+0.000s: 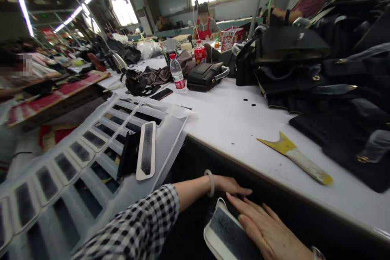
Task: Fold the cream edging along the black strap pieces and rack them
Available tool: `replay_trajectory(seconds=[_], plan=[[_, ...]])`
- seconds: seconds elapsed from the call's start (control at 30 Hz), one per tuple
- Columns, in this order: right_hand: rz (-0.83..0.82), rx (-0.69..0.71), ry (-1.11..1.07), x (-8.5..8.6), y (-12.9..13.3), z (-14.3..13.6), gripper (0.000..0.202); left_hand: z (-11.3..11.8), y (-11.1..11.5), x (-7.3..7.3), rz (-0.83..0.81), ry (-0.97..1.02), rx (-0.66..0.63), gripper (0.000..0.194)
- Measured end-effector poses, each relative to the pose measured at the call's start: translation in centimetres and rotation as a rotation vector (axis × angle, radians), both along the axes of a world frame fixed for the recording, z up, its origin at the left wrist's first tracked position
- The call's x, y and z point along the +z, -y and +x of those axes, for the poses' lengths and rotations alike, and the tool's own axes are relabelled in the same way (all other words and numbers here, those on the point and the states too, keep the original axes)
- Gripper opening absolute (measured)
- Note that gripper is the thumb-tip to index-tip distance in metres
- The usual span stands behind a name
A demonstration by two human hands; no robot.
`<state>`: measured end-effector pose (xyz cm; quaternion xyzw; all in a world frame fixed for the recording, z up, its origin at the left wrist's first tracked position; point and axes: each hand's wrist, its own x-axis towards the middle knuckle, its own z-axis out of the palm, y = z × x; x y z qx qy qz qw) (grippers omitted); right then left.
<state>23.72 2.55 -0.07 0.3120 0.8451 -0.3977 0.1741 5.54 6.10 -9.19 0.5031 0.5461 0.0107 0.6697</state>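
Below the table's front edge, a pale-rimmed piece with a dark grey centre (227, 227) lies at the bottom middle. My right hand (265, 227) rests flat along its right side, fingers stretched out and pointing up-left. My left hand (230, 186), with a pale bangle at the wrist, reaches across just above the piece, its fingertips close to those of my right hand. What lies under my left palm is hidden. A similar long piece (146, 150) lies on the white plastic rack (122, 170) to the left, beside a black part (130, 154).
The white table (219, 118) bears a yellow-ended tool (295, 156), a water bottle (177, 74), a red bottle (199, 53), a phone (162, 94) and a black bag (205, 76). Black bags (319, 89) are heaped at right. People sit at the back and far left.
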Motion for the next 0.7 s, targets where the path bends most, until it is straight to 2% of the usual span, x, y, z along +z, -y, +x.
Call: replay_trajectory(seconds=[0.07, 0.2, 0.3, 0.4, 0.53, 0.6, 0.7], plan=[[-0.010, -0.035, 0.023, 0.0, 0.2, 1.4, 0.061, -1.3, 0.2, 2.4, -0.024, 0.040, -0.028, 0.055], [-0.033, -0.090, 0.051, -0.1, 0.4, 4.4, 0.062, -2.8, 1.4, 7.6, 0.029, 0.057, -0.160, 0.056], [-0.085, -0.163, 0.057, 0.2, 0.4, 6.4, 0.061, -2.6, 2.0, 10.2, 0.134, -0.035, -0.279, 0.047], [-0.147, -0.212, 0.053, 1.3, 0.3, 8.0, 0.061, -1.9, 2.2, 11.3, 0.214, -0.127, -0.358, 0.035], [-0.217, -0.235, 0.046, 2.4, 0.0, 9.6, 0.061, -1.3, 2.4, 11.9, 0.231, -0.176, -0.418, 0.031], [-0.238, -0.249, 0.056, 2.0, -0.2, 10.1, 0.064, -1.4, 2.5, 12.1, 0.234, -0.177, -0.443, 0.031], [-0.231, -0.253, 0.037, 0.0, -0.2, 10.9, 0.066, -1.7, 2.7, 12.3, 0.244, -0.180, -0.478, 0.032]])
